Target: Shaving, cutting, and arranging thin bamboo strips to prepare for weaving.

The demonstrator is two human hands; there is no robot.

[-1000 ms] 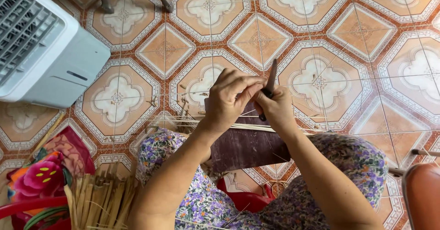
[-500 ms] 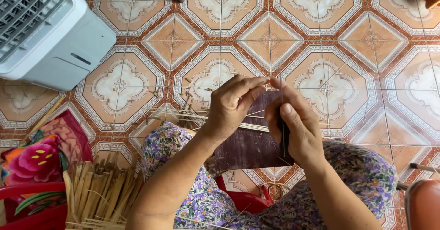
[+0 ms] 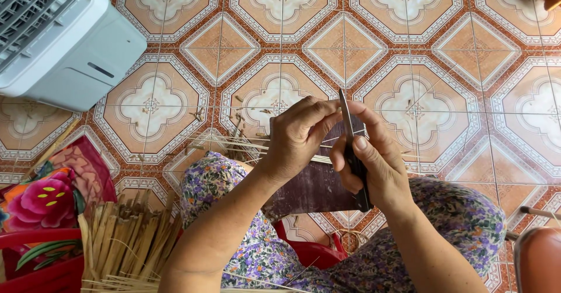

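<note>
Centrally, your right hand (image 3: pixel 374 164) clasps a dark-handled knife (image 3: pixel 349 135), blade upright; your left hand (image 3: pixel 298 132) pinches thin pale bamboo slivers (image 3: pixel 318 158) above a dark wooden board (image 3: pixel 315 188). Far left: white fan heater (image 3: pixel 58 42); near left: bundled bamboo strips (image 3: pixel 125 243).

Fan unit (image 3: pixel 55 36) sits upper left of frame on the tiled floor (image 3: pixel 421 53). Bundle of split strips (image 3: pixel 125 243) lower left, just right of the patterned cloth (image 3: pixel 49 191) at the left edge. Centre frame: left hand (image 3: pixel 298 135) and right hand (image 3: pixel 371 158) side by side, knife (image 3: pixel 350 147) upright in the right one, thin sticks (image 3: pixel 257 148) running left from the hands. Board (image 3: pixel 312 188) lies on the lap below them. Scraps (image 3: pixel 239 118) on the floor above the sticks.
</note>
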